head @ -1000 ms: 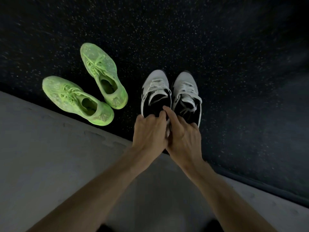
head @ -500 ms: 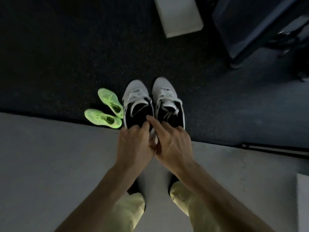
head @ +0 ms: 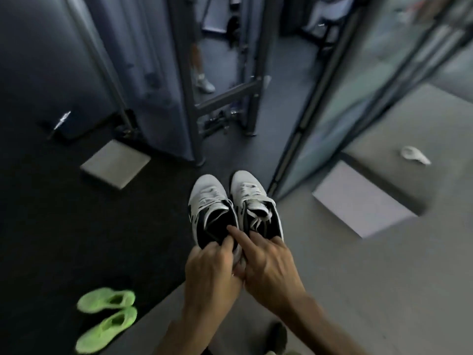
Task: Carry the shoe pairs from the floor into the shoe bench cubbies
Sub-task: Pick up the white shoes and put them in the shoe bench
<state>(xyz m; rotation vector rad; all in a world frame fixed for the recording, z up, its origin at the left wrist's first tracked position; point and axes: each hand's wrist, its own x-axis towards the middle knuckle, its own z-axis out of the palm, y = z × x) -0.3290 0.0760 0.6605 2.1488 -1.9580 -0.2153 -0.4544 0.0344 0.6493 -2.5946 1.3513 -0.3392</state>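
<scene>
Both hands, left hand point(head: 210, 272) and right hand point(head: 271, 267), pinch the 2 white sneakers point(head: 235, 211) by their heels; that thin grip could let 1 slip mid-carry.

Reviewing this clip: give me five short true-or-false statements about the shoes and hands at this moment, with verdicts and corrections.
1. Both hands grip the white and black shoes at the heel end. True: the left hand and right hand hold the white and black shoes there.
2. The green shoes are being carried. False: the green shoes lie on the dark floor, untouched.
3. The held shoes sit side by side, toes pointing away from the person. True.
4. The green pair lies to the person's right. False: it lies to the lower left of the hands.
5. A shoe bench cubby already holds a pair. False: no bench cubby shows in this view.
</scene>
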